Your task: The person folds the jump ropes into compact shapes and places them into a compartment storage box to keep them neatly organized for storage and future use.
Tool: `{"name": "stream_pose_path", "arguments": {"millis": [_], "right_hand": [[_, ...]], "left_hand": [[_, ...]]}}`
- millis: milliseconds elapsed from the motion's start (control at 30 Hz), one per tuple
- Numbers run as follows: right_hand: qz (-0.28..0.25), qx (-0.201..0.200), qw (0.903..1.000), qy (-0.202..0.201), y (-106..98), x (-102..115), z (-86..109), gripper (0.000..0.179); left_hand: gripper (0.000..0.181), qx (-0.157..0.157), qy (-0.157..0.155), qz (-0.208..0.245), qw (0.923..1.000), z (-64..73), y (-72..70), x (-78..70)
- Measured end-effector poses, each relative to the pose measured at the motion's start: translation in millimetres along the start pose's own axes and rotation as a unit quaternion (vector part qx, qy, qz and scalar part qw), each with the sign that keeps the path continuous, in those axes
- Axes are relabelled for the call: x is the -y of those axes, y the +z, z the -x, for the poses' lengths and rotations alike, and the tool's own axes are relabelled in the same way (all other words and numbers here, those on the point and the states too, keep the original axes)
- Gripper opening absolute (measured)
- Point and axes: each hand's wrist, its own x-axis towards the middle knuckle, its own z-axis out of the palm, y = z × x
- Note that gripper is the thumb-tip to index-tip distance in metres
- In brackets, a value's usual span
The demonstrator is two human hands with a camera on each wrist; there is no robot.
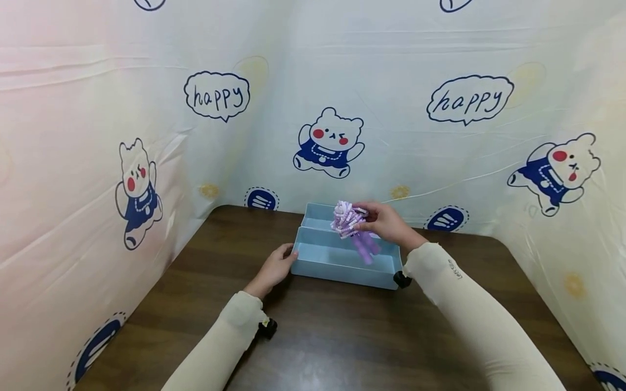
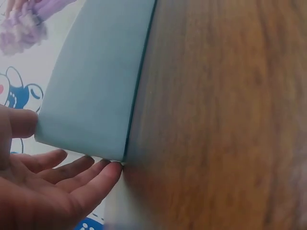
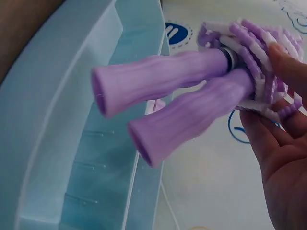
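My right hand [image 1: 383,221] holds a bundled jump rope [image 1: 348,220] with purple and white beads above a light blue box [image 1: 337,271]. Its two purple handles [image 3: 163,79] hang from the bundle over the open box. In the right wrist view, thumb and fingers pinch the beads. At the box's left end, my left hand [image 1: 276,267] grips the corner. In the left wrist view the thumb [image 2: 23,123] meets the rim, while the other fingers lie along the end wall.
A second blue tray-like part [image 1: 318,214] stands right behind the front box. Something small and pink [image 3: 156,105] shows there, mostly hidden by the handles. The brown wooden table [image 1: 313,336] ends at a printed curtain [image 1: 274,141] behind and at both sides.
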Motion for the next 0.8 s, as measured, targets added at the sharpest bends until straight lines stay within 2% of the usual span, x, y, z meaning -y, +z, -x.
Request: {"name": "stream_pose_path", "arguments": {"millis": [133, 233, 500, 700, 800], "right_hand": [[0.016, 0.046, 0.9988, 0.009, -6, -6, -9.3, 0.05], [0.028, 0.076, 0.9966, 0.016, -9, -10, -16.6, 0.05], [0.074, 0.139, 0.9871, 0.029, -7, -21, -31.3, 0.046], [0.081, 0.178, 0.9796, 0.044, 4, -29, -37.0, 0.05], [0.09, 0.197, 0.9756, 0.039, 8, -33, -38.3, 0.049]], "left_hand": [[0.049, 0.004, -0.022, 0.038, 0.999, -1.1, -0.5, 1.9], [0.047, 0.007, -0.027, 0.055, 0.9981, -2.1, -0.1, 2.6], [0.047, 0.0, -0.013, 0.04, 0.9991, -1.6, -0.2, 1.9], [0.046, 0.001, -0.008, 0.034, 0.9994, -1.0, -0.5, 2.3], [0.046, 0.002, -0.01, 0.033, 0.9994, -1.2, 0.2, 3.0]]}}
